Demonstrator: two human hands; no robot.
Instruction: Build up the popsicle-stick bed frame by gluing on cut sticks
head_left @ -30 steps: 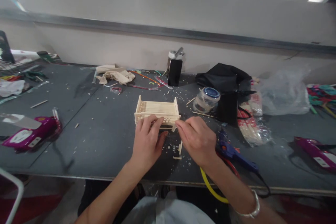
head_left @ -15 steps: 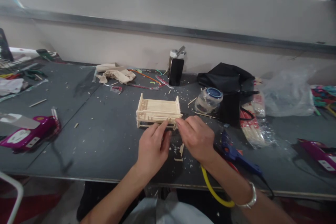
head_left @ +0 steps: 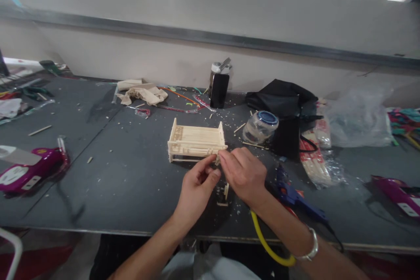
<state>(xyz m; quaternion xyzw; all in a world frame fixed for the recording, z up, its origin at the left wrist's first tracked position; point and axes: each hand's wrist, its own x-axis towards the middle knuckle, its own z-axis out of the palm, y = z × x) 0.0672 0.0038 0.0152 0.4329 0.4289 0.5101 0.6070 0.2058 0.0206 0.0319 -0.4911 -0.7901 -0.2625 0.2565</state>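
A small bed-shaped model (head_left: 195,141) built of pale wooden sticks stands on the dark grey table (head_left: 131,183). My left hand (head_left: 197,190) and my right hand (head_left: 244,174) meet at its near right corner. Both hands have their fingertips pinched together there, around a tiny piece I cannot make out. A few short stick offcuts (head_left: 224,194) lie on the table just below my hands.
A blue glue gun (head_left: 293,197) with a yellow cable lies right of my right hand. Beyond are a clear jar with a blue lid (head_left: 260,126), a black bag (head_left: 284,100), packs of sticks (head_left: 311,162), a black bottle (head_left: 219,85). Magenta tools lie at the far left (head_left: 29,170) and far right (head_left: 398,190).
My left hand has slid off the model's front side and drawn back to its near right corner. My right hand has stayed at that corner. The model sits uncovered now.
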